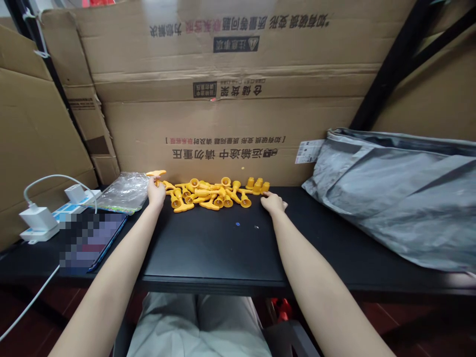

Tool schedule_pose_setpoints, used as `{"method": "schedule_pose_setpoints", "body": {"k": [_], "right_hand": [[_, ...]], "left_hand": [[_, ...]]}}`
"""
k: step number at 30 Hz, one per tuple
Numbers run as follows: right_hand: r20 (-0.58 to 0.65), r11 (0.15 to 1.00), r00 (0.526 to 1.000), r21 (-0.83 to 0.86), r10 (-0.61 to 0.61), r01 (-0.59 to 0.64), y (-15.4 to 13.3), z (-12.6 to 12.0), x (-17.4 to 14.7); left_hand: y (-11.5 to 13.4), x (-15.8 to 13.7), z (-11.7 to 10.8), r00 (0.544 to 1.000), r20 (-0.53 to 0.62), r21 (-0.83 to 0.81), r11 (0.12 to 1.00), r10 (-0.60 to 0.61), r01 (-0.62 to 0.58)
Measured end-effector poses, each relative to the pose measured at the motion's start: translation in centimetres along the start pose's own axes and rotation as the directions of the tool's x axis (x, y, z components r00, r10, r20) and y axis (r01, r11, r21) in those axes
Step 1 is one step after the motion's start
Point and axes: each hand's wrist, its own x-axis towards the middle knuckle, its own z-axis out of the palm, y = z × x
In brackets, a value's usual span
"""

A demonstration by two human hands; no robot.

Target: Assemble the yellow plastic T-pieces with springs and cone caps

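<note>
My left hand (156, 192) is closed on a yellow T-shaped plastic handle (156, 173), its crossbar showing above the fingers. It is at the left end of a heap of similar yellow T-handles (208, 192), many with round, hollow cup ends facing me. To the right of the heap, several yellow pieces (256, 186) stand upright close together. My right hand (274, 202) is just in front of them, its curled fingertips by the nearest upright piece; what is between these fingers, if anything, is hidden.
A clear plastic bag (128, 191), a power strip (70, 210) with white chargers and a phone (94, 240) lie left on the black table (215, 253). A grey fabric bag (397, 193) is right. Cardboard (230, 119) walls the back. A small blue dot (237, 224) lies in front.
</note>
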Motion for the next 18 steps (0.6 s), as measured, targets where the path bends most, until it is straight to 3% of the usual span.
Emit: {"method": "schedule_pose_setpoints", "body": {"k": [5,14,18], "right_hand": [[-0.011,1.000,1.000,-0.004,-0.013,0.013,0.2,0.2,0.2],[0.013,1.000,1.000,-0.010,-0.005,0.005,0.1,0.2,0.2],[-0.001,1.000,1.000,-0.008,-0.009,0.009,0.3,0.3,0.4]], "left_hand": [[-1.5,1.8,-0.2,0.986,0.152,0.322,0.940,0.067,-0.113],[-3.2,2.1,0.0,0.945,0.323,0.540,0.809,0.055,-0.232],[-3.9,1.9,0.3,0.918,0.396,0.639,0.707,0.036,-0.303]]}}
